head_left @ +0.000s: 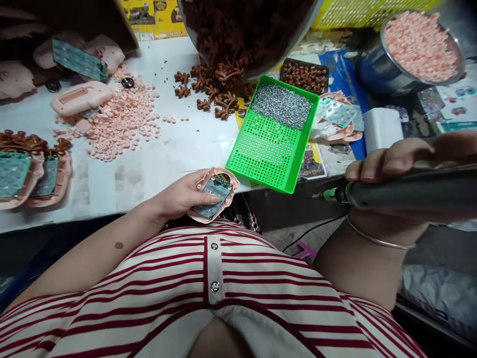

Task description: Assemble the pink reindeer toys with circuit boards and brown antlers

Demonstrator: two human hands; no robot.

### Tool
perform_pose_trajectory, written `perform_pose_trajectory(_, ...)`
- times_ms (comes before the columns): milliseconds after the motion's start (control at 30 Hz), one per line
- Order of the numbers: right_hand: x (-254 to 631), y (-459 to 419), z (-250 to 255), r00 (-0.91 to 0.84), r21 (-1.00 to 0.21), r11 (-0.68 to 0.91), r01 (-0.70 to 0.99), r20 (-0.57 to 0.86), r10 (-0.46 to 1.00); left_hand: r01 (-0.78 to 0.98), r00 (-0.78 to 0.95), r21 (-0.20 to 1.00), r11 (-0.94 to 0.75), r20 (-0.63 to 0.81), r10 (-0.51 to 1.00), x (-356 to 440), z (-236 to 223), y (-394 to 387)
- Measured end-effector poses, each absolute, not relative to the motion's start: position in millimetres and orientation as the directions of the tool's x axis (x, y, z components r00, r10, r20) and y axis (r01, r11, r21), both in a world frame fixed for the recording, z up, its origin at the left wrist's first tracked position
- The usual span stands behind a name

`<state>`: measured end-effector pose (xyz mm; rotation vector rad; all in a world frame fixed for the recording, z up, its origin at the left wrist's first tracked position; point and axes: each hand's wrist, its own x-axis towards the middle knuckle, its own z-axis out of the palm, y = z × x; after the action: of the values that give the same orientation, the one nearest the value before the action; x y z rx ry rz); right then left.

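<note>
Pink plastic shell (233, 186) with a circuit board (220, 187) inside, near the front edge of the white table (208, 144): remotely, I see the left hand (184, 195) gripping it. The right hand (397, 161) clasps a dark screwdriver (404, 191), right of the green tray (261, 149) of screws (282, 105).

No words can be read; blurred print is borne by the yellow sheet (164, 22) and the card (312, 161) beside the green tray (261, 171).
</note>
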<state>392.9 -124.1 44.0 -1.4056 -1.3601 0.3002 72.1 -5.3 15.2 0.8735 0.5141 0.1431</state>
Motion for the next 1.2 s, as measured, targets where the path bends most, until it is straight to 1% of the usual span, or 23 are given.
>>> perform_pose_trajectory(67, 391.8, -117.6, 41.7, 0.362, -0.837, 0.233, 0.495, 0.442, 0.821, 0.082, 0.878, 0.751, 0.655, -0.366, 0.31, 72.9, 14.8, -4.5)
perform_pose_trajectory(100, 390.2, -113.8, 40.3, 0.369, -0.846, 0.16, 0.509, 0.382, 0.848, 0.081, 0.882, 0.746, 0.661, -0.362, 0.301, 73.4, 14.6, -4.1)
perform_pose_trajectory(133, 388.7, -110.1, 38.6, 0.34, -0.825, 0.065, 0.561, 0.301, 0.891, 0.082, 0.885, 0.742, 0.666, -0.361, 0.294, 73.8, 14.4, -3.7)
perform_pose_trajectory(167, 387.9, -106.6, 36.3, 0.286, -0.779, 0.001, 0.627, 0.232, 0.93, 0.081, 0.887, 0.739, 0.668, -0.36, 0.29, 74.0, 14.3, -3.4)
perform_pose_trajectory(200, 388.3, -103.4, 33.6, 0.221, -0.72, -0.021, 0.694, 0.185, 0.958, 0.081, 0.887, 0.738, 0.669, -0.36, 0.289, 74.1, 14.2, -3.2)
perform_pose_trajectory(267, 392.5, -98.5, 27.2, 0.072, -0.612, 0.03, 0.79, 0.141, 0.987, 0.079, 0.885, 0.739, 0.669, -0.36, 0.294, 73.9, 14.1, -3.0)
perform_pose_trajectory(333, 398.9, -95.6, 21.0, -0.012, -0.556, 0.09, 0.826, 0.143, 0.99, 0.075, 0.882, 0.743, 0.665, -0.361, 0.304, 73.5, 14.2, -3.1)
perform_pose_trajectory(400, 402.6, -95.1, 17.1, -0.052, -0.546, 0.122, 0.829, 0.143, 0.988, 0.073, 0.876, 0.744, 0.664, -0.366, 0.313, 73.3, 14.4, -3.2)
perform_pose_trajectory(467, 400.2, -96.9, 16.3, -0.081, -0.569, 0.147, 0.809, 0.139, 0.987, 0.072, 0.873, 0.744, 0.665, -0.369, 0.319, 73.4, 14.7, -3.1)
perform_pose_trajectory(500, 397.0, -98.3, 16.7, -0.068, -0.591, 0.137, 0.795, 0.138, 0.988, 0.072, 0.872, 0.744, 0.664, -0.37, 0.32, 73.4, 14.7, -3.0)
perform_pose_trajectory(567, 389.2, -101.4, 17.6, 0.041, -0.659, 0.068, 0.749, 0.148, 0.988, 0.075, 0.872, 0.747, 0.66, -0.37, 0.319, 73.3, 14.5, -2.8)
perform_pose_trajectory(600, 386.1, -103.0, 17.6, 0.136, -0.712, 0.024, 0.702, 0.166, 0.977, 0.076, 0.873, 0.749, 0.658, -0.368, 0.319, 73.2, 14.3, -2.8)
perform_pose_trajectory(667, 384.3, -106.5, 16.9, 0.349, -0.844, -0.008, 0.537, 0.213, 0.913, 0.072, 0.876, 0.753, 0.655, -0.361, 0.318, 72.9, 13.6, -2.7)
perform_pose_trajectory(733, 388.3, -112.5, 16.6, 0.491, -0.93, 0.101, 0.354, 0.276, 0.827, 0.069, 0.878, 0.754, 0.653, -0.357, 0.32, 72.9, 13.1, -2.9)
perform_pose_trajectory(800, 393.7, -122.1, 19.1, 0.503, -0.94, 0.222, 0.257, 0.327, 0.8, 0.067, 0.876, 0.753, 0.654, -0.359, 0.323, 73.2, 13.0, -3.0)
perform_pose_trajectory(867, 395.0, -133.8, 25.2, 0.42, -0.92, 0.287, 0.265, 0.378, 0.825, 0.071, 0.874, 0.748, 0.659, -0.365, 0.32, 73.7, 13.3, -3.1)
perform_pose_trajectory(933, 390.0, -142.8, 33.5, 0.362, -0.89, 0.3, 0.342, 0.42, 0.832, 0.073, 0.871, 0.744, 0.665, -0.373, 0.321, 74.2, 13.7, -3.0)
perform_pose_trajectory(1033, 376.7, -144.4, 45.2, 0.359, -0.83, 0.334, 0.447, 0.509, 0.782, 0.077, 0.862, 0.747, 0.661, -0.383, 0.333, 74.6, 13.6, -3.1)
perform_pose_trajectory(1167, 365.4, -128.6, 54.0, 0.382, -0.799, 0.398, 0.45, 0.575, 0.724, 0.078, 0.853, 0.765, 0.639, -0.383, 0.355, 75.0, 12.7, -5.1)
perform_pose_trajectory(1200, 363.8, -123.9, 54.4, 0.396, -0.805, 0.375, 0.459, 0.563, 0.725, 0.08, 0.849, 0.77, 0.633, -0.386, 0.362, 75.2, 12.7, -5.8)
